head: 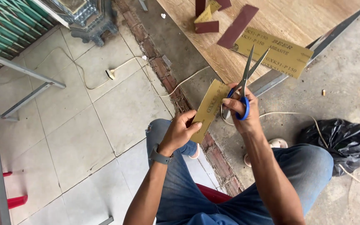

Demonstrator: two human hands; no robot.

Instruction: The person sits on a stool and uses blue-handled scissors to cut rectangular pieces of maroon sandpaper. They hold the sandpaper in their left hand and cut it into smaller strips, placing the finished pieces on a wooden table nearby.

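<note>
Item: sandpaper strip [208, 109], tan backing toward you, held upright in the air above your knees. Your left hand [180, 132] grasps its lower edge, fingers [193, 125] clenched on the sheet; a grey watch [159, 157] sits on that wrist.

Item: scissors [243, 85], blue handles, steel blades parted and pointing up and away. Your right hand [243, 110] holds them, fingers threaded through the loops, just beside the strip's right edge.

Item: wooden counter [271, 21], light grain, ahead of you beyond the scissors. On it lie a large tan sandpaper sheet [278, 52] with printed backing, overhanging the near edge, and several reddish-brown offcuts [237, 26], grit side up, farther back.

Surface: you sit in blue jeans [296, 175] on a red seat [213, 193]. Pale floor tiles [80, 125] lie to your left, bare concrete [346, 71] to your right, a line of brick [163, 71] between them. A white cord [121, 66] trails over the tiles and the brick.

Container: black plastic bag [340, 139], crumpled on the concrete near your right knee; contents cannot be told.
</note>
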